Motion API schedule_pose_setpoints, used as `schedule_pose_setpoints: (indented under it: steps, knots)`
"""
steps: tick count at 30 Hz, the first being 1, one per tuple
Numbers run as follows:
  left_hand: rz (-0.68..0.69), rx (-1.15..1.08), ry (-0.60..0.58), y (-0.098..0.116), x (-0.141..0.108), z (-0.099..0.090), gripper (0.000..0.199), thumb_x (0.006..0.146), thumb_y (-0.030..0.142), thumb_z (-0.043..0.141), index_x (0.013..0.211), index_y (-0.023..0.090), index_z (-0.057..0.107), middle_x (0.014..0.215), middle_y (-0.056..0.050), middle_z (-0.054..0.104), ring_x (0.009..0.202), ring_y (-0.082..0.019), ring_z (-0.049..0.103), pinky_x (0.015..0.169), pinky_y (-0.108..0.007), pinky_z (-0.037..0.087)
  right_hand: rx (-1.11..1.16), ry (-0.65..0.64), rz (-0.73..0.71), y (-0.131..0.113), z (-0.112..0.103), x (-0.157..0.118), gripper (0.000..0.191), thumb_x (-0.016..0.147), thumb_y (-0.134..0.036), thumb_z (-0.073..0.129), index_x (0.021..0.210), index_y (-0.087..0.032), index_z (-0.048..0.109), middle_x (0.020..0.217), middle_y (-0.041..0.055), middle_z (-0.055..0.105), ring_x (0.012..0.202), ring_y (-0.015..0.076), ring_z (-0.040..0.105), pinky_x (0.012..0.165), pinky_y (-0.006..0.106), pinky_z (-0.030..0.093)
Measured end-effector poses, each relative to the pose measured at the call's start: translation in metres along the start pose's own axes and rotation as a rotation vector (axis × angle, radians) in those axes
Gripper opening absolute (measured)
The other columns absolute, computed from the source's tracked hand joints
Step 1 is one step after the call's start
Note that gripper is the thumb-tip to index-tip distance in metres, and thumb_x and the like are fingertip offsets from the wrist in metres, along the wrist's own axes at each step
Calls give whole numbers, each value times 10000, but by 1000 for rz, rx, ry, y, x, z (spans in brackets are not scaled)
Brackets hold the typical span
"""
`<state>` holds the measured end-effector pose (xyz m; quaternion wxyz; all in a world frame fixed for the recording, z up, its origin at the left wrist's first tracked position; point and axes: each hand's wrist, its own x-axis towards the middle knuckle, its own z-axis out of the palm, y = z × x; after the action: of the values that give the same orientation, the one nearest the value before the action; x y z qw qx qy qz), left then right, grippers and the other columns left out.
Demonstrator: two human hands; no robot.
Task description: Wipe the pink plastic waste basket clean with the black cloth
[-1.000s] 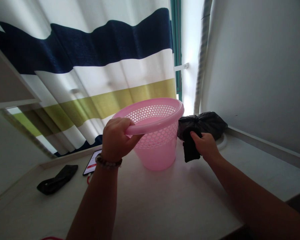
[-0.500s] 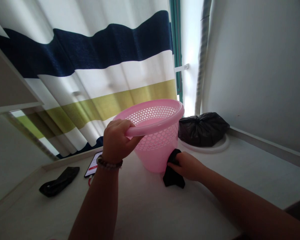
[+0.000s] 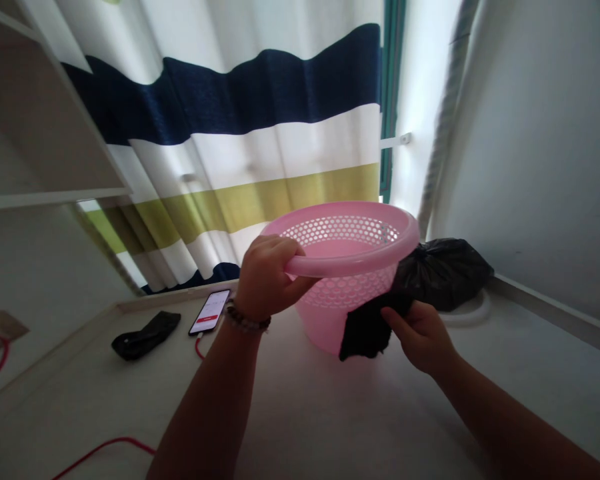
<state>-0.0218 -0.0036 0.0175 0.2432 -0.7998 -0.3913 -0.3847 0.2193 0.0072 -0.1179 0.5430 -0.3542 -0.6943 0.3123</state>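
The pink basket (image 3: pixel 320 327) stands upright on the pale worktop (image 3: pixel 305 413), right in front of the person, its upper wall pierced with small holes. From where I stand, the left hand (image 3: pixel 270 277) has it by the near left of the rim, fingers closed over the edge and thumb beneath; a beaded bracelet (image 3: pixel 247 321) circles that wrist. The right hand (image 3: pixel 425 337) pinches a black cloth (image 3: pixel 370 327) between thumb and fingers, and the cloth hangs in front of the basket's lower right side; whether the two touch, I can't tell. Just behind that hand a black plastic bag (image 3: pixel 447 273) rests on something white and rounded (image 3: pixel 470 313). Over to the left lie a lit phone (image 3: pixel 210 312) with a red cable at its lower end and, near it, a dark, crumpled, long item (image 3: pixel 147 335). A striped curtain (image 3: pixel 230 93) hangs behind everything.
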Motion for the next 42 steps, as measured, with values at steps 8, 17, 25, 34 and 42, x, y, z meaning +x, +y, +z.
schedule_pose_setpoints:
  steps: [8, 17, 25, 34, 42]
  knots:
    - [3, -1, 56, -9, -2, 4, 421, 714, 585, 555, 615, 179, 498, 574, 7, 501, 579, -120, 419, 619, -286, 333, -291, -459, 248, 3, 8, 4, 358, 840, -459, 490, 694, -165, 634, 628, 39, 645, 560, 175, 568, 472, 258, 395]
    - [34, -12, 87, -10, -3, 7, 452, 757, 601, 496, 600, 178, 469, 558, 9, 492, 564, -118, 411, 588, -289, 317, -598, -676, 231, 17, 18, 4, 361, 847, -424, 461, 612, -173, 572, 583, 32, 607, 515, 146, 508, 484, 268, 337]
    - [36, -23, 81, -10, -4, 7, 469, 750, 626, 489, 604, 180, 476, 561, 4, 500, 559, -120, 424, 604, -299, 336, -355, -35, 0, 4, 6, -8, 260, 782, -422, 585, 689, -183, 632, 670, 45, 660, 635, 203, 597, 575, 290, 447]
    - [12, 2, 76, -8, -4, 6, 473, 745, 631, 489, 601, 181, 468, 559, 5, 492, 566, -123, 423, 608, -298, 335, -580, -183, 138, 9, 10, 4, 375, 739, -521, 571, 589, -181, 618, 498, 30, 606, 476, 176, 550, 446, 273, 378]
    - [5, -8, 90, -8, -4, 7, 465, 740, 623, 502, 597, 182, 464, 560, 7, 487, 565, -124, 423, 608, -301, 335, -864, -565, 248, 30, 18, 6, 407, 783, -486, 509, 524, -173, 510, 507, 48, 584, 422, 128, 472, 422, 265, 243]
